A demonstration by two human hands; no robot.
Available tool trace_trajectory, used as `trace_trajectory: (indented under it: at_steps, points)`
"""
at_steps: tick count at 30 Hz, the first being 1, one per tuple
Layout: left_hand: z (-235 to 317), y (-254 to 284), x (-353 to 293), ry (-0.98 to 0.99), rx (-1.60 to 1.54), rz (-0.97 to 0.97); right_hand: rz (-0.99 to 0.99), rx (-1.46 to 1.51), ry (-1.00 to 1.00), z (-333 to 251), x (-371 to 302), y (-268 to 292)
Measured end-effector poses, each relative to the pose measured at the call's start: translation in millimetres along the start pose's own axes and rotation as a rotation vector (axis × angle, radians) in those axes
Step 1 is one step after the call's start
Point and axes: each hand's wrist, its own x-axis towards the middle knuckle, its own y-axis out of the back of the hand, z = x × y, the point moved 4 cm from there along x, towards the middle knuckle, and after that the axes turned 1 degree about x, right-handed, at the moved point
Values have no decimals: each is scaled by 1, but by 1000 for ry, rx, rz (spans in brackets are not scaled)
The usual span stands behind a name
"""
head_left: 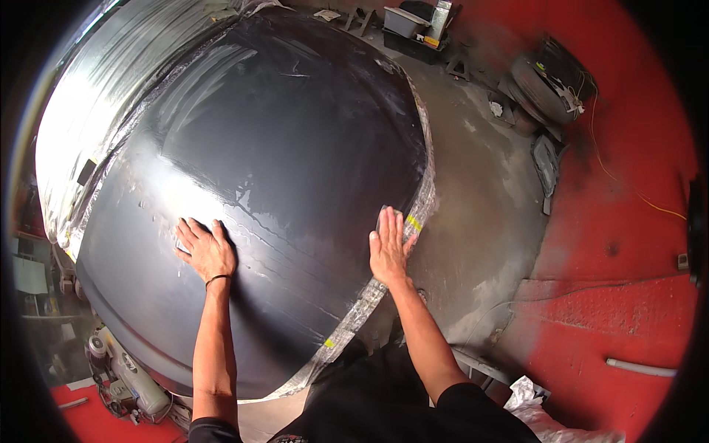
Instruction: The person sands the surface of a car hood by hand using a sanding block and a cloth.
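A large dark grey car hood point(295, 140) fills the middle, with wet-looking streaks and drips across it. My left hand point(208, 251) lies flat on its near left part, fingers spread, beside a bright patch of reflected light. A thin dark band circles that wrist. My right hand point(390, 247) rests at the hood's right edge with its fingers stretched out. Something small and greyish shows at these fingertips, too little to name. Masking film and tape point(363, 304) run along the edge under and beside this hand, with yellow-green tape bits point(329, 343).
Clear plastic sheeting point(96, 111) covers the car at the left. An air compressor point(144, 387) stands at the lower left. Tires point(535, 92) lean by the red wall point(620, 244), near a cable. A grey bin point(405, 22) stands at the back; crumpled plastic point(532, 410) lies lower right.
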Motion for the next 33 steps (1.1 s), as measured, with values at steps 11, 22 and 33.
trace_trajectory:
  at_steps: [11, 22, 33]
  points:
    - [-9, -6, -3, 25, 71, 60, -62, 23, 26, 24, 52, 25]
    - [-6, -12, -3, 27, 68, 72, -141, 60, 331, 92, 204, 102]
    - [9, -14, 3, 7, 68, 80, -59, -45, 494, -21, 374, 124]
